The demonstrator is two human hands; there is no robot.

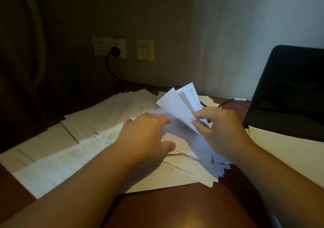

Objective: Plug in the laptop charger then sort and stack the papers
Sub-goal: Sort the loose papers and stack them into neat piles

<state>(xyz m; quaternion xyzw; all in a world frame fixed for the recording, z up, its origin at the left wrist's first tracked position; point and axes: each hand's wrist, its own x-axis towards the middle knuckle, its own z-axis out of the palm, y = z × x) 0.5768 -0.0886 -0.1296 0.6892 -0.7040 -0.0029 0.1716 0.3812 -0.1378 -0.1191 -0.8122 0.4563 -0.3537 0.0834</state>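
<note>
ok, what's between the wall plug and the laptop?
In the head view, the black cable runs from the plug along the desk's back edge, passing behind the raised sheets held by the right hand, toward the laptop.

Head-worn camera looks forward and down, close over a desk [168, 208] toward the wall [175, 17].

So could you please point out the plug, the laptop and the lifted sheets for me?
plug [114, 51]: head view, on its black body in the wall socket.
laptop [287, 91]: head view, on the dark lid.
lifted sheets [177, 107]: head view, middle of the front sheet.
</note>
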